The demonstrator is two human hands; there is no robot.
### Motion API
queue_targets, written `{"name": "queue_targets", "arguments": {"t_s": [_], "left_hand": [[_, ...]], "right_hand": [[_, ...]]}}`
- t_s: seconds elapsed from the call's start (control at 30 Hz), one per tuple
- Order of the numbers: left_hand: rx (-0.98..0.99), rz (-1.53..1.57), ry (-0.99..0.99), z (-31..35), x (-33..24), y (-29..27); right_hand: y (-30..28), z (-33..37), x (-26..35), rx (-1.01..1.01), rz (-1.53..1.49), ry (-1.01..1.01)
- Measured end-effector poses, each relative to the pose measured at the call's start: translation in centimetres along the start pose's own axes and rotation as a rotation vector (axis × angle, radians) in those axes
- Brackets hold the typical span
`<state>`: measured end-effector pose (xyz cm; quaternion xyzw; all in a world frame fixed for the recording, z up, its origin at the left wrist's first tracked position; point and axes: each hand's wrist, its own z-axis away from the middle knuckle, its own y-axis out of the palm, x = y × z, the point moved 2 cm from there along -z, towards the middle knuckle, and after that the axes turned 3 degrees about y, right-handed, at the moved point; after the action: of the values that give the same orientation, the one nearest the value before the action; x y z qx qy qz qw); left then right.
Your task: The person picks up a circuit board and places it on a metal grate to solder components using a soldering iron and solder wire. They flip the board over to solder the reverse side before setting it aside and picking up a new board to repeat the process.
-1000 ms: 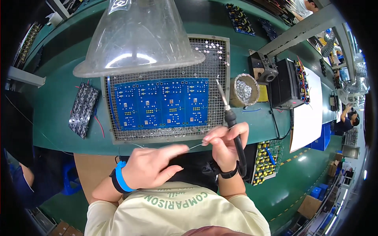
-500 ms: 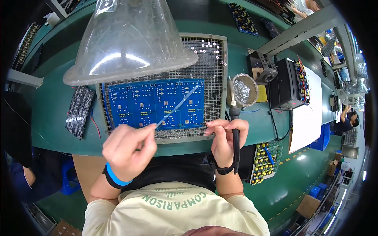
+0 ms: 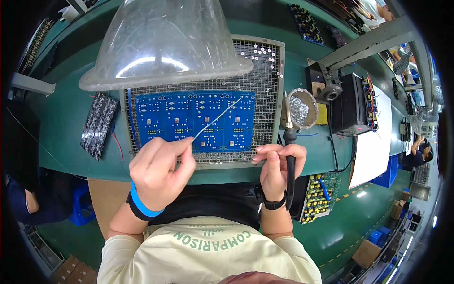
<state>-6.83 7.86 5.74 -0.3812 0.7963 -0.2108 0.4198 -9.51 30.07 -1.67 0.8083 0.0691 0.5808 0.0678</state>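
Observation:
My left hand is pinched closed on a thin, silvery length of solder wire. The wire slants up and right across a blue circuit board, its far end over the board's upper right part. Whether that end touches is unclear. Beside the board's lower right corner, my right hand grips the black handle of a soldering iron. The iron points away from me, its tip by a round cup of silvery scraps. The board, dotted with solder joints, lies on a metal mesh tray.
A clear funnel-shaped hood hangs over the tray's far left. Right of the cup stand a metal iron holder and a black box. A dark populated board lies left; a board with yellow parts sits right.
The view has shifted slightly, so the bench appears farther right and higher. My left hand has moved a little with the wire, which looks sharper. My right hand keeps its grip on the iron.

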Motion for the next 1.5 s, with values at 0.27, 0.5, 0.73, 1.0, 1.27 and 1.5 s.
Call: {"name": "queue_targets", "arguments": {"t_s": [0.27,0.5,0.73,1.0,1.27,1.5], "left_hand": [[0.043,0.01,0.028,0.8,-0.3,-0.4],[0.04,0.068,0.042,1.2,-0.6,0.2],[0.13,0.059,0.065,1.6,-0.8,-0.8],[0.17,0.075,0.061,2.6,-0.2,-1.1],[0.166,0.087,0.088,3.2,0.2,-1.7],[0.033,-0.059,-0.059,2.7,1.6,-4.2]], "right_hand": [[0.0,-0.1,-0.2,0.002,-0.003,-0.008],[0.1,0.1,0.0,0.002,0.013,-0.017],[0.1,0.0,-0.1,-0.008,0.026,-0.014],[0.1,0.0,-0.1,-0.01,0.035,-0.01],[0.3,0.2,-0.2,-0.019,0.035,-0.014],[0.3,0.2,-0.2,-0.039,0.036,-0.026]]}}
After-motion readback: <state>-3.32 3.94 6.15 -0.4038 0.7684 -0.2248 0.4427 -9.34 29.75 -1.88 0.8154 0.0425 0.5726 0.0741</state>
